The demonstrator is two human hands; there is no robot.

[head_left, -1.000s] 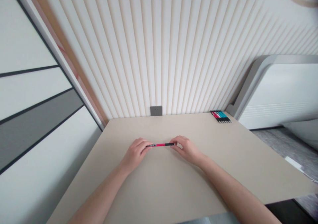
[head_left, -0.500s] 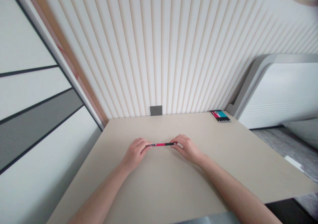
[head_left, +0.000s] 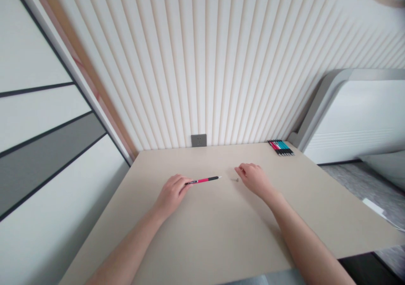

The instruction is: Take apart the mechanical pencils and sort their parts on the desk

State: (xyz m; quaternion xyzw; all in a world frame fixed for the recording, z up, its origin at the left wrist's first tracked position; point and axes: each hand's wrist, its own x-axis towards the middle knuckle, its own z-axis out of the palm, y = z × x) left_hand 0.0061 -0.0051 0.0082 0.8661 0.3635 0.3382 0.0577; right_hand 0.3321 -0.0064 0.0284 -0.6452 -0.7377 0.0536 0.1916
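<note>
A red and black pen (head_left: 203, 179) hovers just above the beige table (head_left: 202, 234), near its middle, pointing right with a thin light tip showing. My left hand (head_left: 171, 194) is closed on the pen's left end. My right hand (head_left: 255, 179) is a short way to the right of the pen, fingers bent together. A small grey part (head_left: 234, 179) sits right at its fingertips, low over the table. Whether the fingers still touch that part is hard to tell.
A row of several red, teal and black pens (head_left: 281, 147) lies at the table's far right corner. A grey wall socket (head_left: 198, 140) sits on the ribbed wall behind. A white unit (head_left: 357, 120) stands to the right, a panelled wall to the left.
My right hand has let go of the pen's right end and moved right and slightly away, with a small grey part now at its fingertips. The pen's right end has lifted a little.
</note>
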